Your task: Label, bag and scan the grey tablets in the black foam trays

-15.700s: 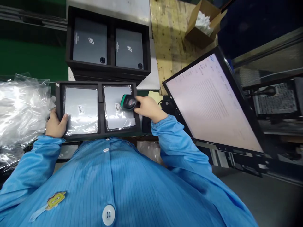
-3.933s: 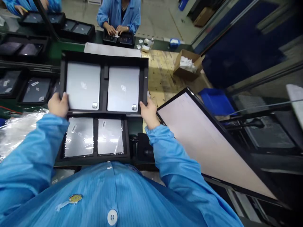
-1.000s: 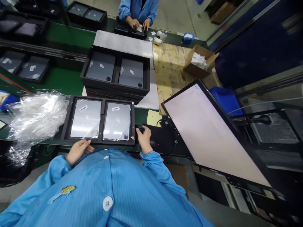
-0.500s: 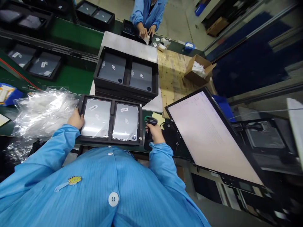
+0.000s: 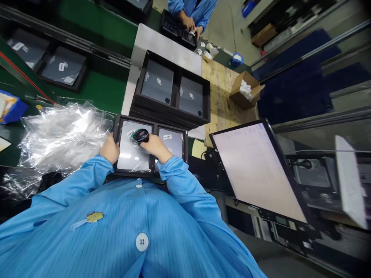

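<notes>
My right hand (image 5: 155, 146) is closed round a black barcode scanner (image 5: 140, 135), held over the left tablet (image 5: 133, 156) close to its barcode label. That tablet is silver, in clear film, and lies in the left compartment of a black tray (image 5: 116, 133). A second filmed tablet (image 5: 176, 144) lies in the right compartment, partly covered by my right hand and sleeve. My left hand (image 5: 110, 148) grips the tray's left wall, thumb on the rim and the other fingers mostly hidden.
Behind the tray stands a stack of black trays (image 5: 171, 112) with tablets on top. Clear plastic bags (image 5: 66, 135) are heaped at left. A monitor (image 5: 257, 166) stands at right, near a cardboard box (image 5: 246, 90). Across the bench a co-worker's hands (image 5: 191, 26) work over a black tray.
My right hand has carried the scanner left, from beside the tray to above the left tablet. My left hand stays on the tray. The view has shifted, moving the scene rightward.
</notes>
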Demonstrator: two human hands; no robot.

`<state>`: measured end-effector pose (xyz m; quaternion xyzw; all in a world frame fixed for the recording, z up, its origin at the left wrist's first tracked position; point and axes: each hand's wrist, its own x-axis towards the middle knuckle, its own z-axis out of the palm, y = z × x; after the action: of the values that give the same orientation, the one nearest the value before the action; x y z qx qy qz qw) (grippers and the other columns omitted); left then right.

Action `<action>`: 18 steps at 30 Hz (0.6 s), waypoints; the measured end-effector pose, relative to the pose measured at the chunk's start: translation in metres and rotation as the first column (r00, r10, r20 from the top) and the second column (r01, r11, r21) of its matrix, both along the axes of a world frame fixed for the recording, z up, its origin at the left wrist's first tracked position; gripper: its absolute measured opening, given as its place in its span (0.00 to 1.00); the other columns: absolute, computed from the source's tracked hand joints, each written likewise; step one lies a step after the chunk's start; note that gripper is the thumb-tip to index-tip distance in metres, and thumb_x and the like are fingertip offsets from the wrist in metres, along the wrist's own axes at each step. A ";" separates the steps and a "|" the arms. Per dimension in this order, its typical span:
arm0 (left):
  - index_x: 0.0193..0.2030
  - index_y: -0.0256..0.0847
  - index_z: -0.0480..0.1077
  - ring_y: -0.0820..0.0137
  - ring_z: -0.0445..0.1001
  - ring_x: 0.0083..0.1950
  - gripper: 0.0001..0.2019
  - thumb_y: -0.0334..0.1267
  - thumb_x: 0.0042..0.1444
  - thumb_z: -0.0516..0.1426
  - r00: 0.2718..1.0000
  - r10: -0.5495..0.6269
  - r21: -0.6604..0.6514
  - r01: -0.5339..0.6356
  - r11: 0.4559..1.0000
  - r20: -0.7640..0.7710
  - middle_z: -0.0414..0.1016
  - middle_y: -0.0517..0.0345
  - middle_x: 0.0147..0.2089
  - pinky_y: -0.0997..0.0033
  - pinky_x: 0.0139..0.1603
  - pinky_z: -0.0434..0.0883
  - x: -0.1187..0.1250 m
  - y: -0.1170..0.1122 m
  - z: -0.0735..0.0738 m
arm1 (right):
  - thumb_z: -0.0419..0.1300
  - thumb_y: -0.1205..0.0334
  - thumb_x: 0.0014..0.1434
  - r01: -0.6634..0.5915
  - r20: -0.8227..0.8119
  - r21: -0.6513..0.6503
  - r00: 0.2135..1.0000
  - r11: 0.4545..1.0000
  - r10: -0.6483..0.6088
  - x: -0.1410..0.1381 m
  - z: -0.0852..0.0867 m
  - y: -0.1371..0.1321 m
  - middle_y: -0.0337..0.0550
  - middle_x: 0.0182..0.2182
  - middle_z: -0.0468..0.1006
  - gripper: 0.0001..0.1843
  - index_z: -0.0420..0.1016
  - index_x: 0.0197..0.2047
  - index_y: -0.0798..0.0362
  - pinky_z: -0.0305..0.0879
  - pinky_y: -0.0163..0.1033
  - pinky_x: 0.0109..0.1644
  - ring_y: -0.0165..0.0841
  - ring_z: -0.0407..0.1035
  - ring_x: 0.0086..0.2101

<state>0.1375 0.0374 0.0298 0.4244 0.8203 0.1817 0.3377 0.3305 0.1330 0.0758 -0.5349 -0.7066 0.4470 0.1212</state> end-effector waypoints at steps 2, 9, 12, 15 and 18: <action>0.78 0.29 0.51 0.40 0.72 0.66 0.34 0.36 0.67 0.51 1.000 -0.001 0.019 0.000 1.000 0.020 0.66 0.27 0.70 0.43 0.68 0.69 0.001 -0.001 -0.001 | 0.65 0.51 0.70 -0.018 0.021 -0.026 1.000 1.000 0.018 -0.005 -0.006 0.002 0.48 0.57 0.76 0.22 0.74 0.61 0.54 0.77 0.52 0.56 0.44 0.75 0.53; 0.78 0.31 0.51 0.42 0.73 0.66 0.34 0.37 0.67 0.51 0.998 -0.001 0.029 -0.001 1.000 0.067 0.66 0.28 0.70 0.44 0.67 0.70 0.003 -0.004 -0.007 | 0.66 0.52 0.68 -0.022 0.065 -0.057 0.998 0.998 0.026 -0.007 -0.013 0.001 0.47 0.52 0.80 0.19 0.77 0.56 0.55 0.77 0.50 0.54 0.43 0.77 0.50; 0.78 0.31 0.50 0.42 0.73 0.65 0.34 0.38 0.67 0.51 0.997 -0.005 0.030 0.003 1.000 0.071 0.65 0.29 0.71 0.44 0.66 0.70 0.002 -0.004 -0.008 | 0.70 0.55 0.61 0.005 0.082 -0.037 0.997 0.999 -0.002 0.009 -0.009 0.008 0.45 0.38 0.84 0.13 0.83 0.44 0.55 0.77 0.47 0.51 0.44 0.78 0.43; 0.78 0.31 0.51 0.43 0.73 0.65 0.35 0.37 0.67 0.51 0.998 -0.006 0.036 0.003 0.999 0.064 0.63 0.29 0.72 0.45 0.66 0.71 0.001 -0.004 -0.009 | 0.69 0.55 0.57 0.235 0.126 0.004 0.964 0.972 -0.233 0.063 -0.001 0.022 0.44 0.28 0.82 0.12 0.82 0.39 0.55 0.77 0.44 0.43 0.41 0.79 0.33; 0.78 0.31 0.51 0.43 0.73 0.65 0.35 0.37 0.66 0.52 0.998 -0.004 0.046 0.001 0.999 0.058 0.64 0.30 0.72 0.46 0.68 0.70 -0.002 -0.004 -0.009 | 0.63 0.53 0.59 0.536 0.216 0.152 0.802 0.831 -0.557 0.149 0.002 0.027 0.48 0.30 0.83 0.17 0.81 0.45 0.57 0.76 0.41 0.37 0.40 0.79 0.30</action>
<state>0.1359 0.0338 0.0211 0.4275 0.8052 0.2124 0.3518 0.4794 0.1600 0.0780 -0.7624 -0.5500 0.2918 0.1763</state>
